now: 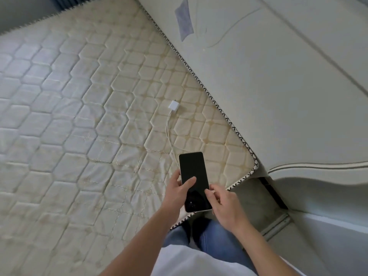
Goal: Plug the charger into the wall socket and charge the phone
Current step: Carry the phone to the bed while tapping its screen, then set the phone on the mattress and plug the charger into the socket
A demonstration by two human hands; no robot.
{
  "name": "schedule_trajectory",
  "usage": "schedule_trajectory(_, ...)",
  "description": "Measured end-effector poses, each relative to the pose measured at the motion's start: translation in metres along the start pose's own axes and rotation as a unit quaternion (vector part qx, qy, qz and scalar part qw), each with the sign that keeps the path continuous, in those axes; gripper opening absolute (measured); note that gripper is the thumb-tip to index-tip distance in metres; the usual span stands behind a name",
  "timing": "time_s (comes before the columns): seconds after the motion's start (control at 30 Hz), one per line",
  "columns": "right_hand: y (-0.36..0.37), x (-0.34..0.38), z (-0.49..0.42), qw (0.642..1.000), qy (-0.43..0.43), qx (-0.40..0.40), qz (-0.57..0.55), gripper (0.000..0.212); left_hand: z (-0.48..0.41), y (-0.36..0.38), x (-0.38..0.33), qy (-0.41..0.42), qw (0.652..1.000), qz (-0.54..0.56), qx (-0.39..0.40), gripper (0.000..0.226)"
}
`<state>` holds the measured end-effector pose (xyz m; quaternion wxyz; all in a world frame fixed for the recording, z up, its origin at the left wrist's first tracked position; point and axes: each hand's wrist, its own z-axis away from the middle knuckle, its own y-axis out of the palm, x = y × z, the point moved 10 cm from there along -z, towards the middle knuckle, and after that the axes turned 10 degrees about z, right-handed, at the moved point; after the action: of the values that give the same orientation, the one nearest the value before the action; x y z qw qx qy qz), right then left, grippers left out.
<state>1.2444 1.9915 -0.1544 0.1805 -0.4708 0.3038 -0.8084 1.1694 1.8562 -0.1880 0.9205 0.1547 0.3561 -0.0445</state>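
Nothing to read here. The phone shows a dark, blank screen, with no digits or icons legible. The white charger lying on the mattress carries no print that can be made out; if there is any small marking, it is too tiny to tell.

Charger lies on mattress, beyond phone, probably touching cable.
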Motion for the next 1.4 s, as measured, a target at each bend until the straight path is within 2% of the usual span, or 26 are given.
schedule_trajectory(0.17,0.034,-0.021,-0.031,0.997,-0.009,0.068,0.046,0.03,-0.03,-0.029,0.025,-0.026,0.997,0.018,-0.076,0.022)
schedule_trajectory(0.3,0.055,-0.058,-0.065,0.994,-0.011,0.097,0.045,0.026,-0.066,-0.048,0.05,-0.036,0.992,0.022,-0.119,0.023)
schedule_trajectory(0.43,0.082,-0.1,-0.107,0.986,-0.033,0.128,0.098,0.035,-0.111,-0.076,0.084,-0.058,0.987,0.032,-0.149,0.023)
schedule_trajectory(0.53,0.106,-0.128,-0.141,0.976,-0.04,0.152,0.154,0.041,-0.148,-0.104,0.108,-0.07,0.982,0.031,-0.17,0.023)
schedule_trajectory(0.7,0.157,-0.158,-0.192,0.951,-0.059,0.181,0.244,0.048,-0.206,-0.153,0.143,-0.074,0.976,0.022,-0.202,0.036)
schedule_trajectory(0.83,0.206,-0.161,-0.223,0.919,-0.109,0.201,0.321,0.055,-0.241,-0.185,0.153,-0.05,0.974,-0.006,-0.222,0.025)
schedule_trajectory(0.93,0.235,-0.165,-0.238,0.901,-0.14,0.2,0.358,0.059,-0.262,-0.198,0.162,-0.048,0.973,-0.027,-0.222,0.024)
schedule_trajectory(1.07,0.248,-0.175,-0.249,0.898,-0.15,0.154,0.385,0.064,-0.281,-0.207,0.168,-0.035,0.965,-0.046,-0.257,0.023)
schedule_trajectory(1.2,0.255,-0.184,-0.249,0.889,-0.158,0.135,0.408,0.068,-0.285,-0.209,0.158,-0.017,0.944,-0.183,-0.273,0.027)
schedule_trajectory(1.27,0.255,-0.184,-0.247,0.884,-0.167,0.128,0.418,0.067,-0.283,-0.209,0.139,0.001,0.905,-0.331,-0.269,0.035)
schedule_trajectory(1.33,0.254,-0.182,-0.246,0.882,-0.169,0.127,0.42,0.066,-0.283,-0.208,0.124,-0.001,0.847,-0.463,-0.26,0.044)
schedule_trajectory(1.4,0.254,-0.181,-0.246,0.88,-0.164,0.133,0.426,0.066,-0.284,-0.209,0.112,-0.01,0.81,-0.528,-0.255,0.053)
